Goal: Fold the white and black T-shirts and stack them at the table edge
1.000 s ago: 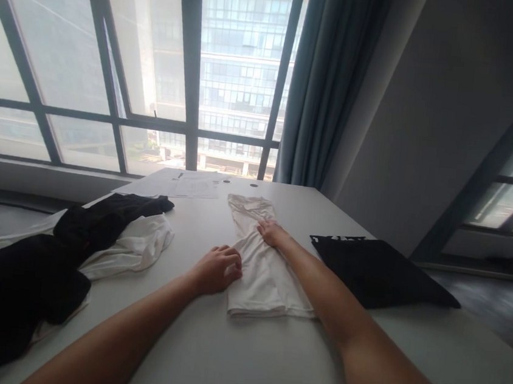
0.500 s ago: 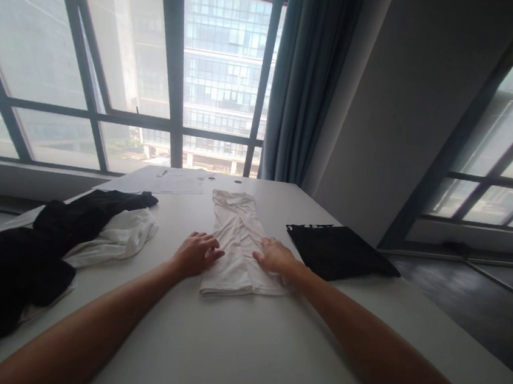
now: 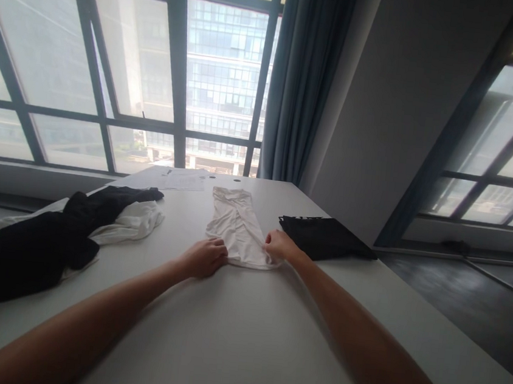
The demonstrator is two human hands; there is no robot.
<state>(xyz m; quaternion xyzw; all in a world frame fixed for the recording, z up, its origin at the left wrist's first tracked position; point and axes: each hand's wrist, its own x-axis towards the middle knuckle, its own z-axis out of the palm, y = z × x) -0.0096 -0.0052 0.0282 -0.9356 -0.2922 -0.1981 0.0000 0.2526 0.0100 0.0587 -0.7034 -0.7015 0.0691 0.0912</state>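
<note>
A white garment (image 3: pixel 237 220), folded into a long narrow shape with wrinkles across it, lies on the white table (image 3: pixel 218 334). My left hand (image 3: pixel 206 257) is closed at its near left corner, fingers curled over the edge. At the right edge, close to the near corner, my right hand (image 3: pixel 280 246) pinches the fabric. Just beyond my right hand lies a folded black garment (image 3: pixel 327 239), flat on the table. The exact kind of either garment cannot be made out.
Black clothes (image 3: pixel 35 248) lie heaped at the left, with white cloth (image 3: pixel 132 221) partly under them. Sheets of paper (image 3: pixel 184 179) rest near the table's far end. Behind are windows and a blue curtain (image 3: pixel 299 86); a grey pillar (image 3: pixel 383 120) stands to the right.
Both hands have gone from resting with loosely spread fingers to gripping the white garment's near part. Its near edge now sits farther from me, and the view has shifted slightly.
</note>
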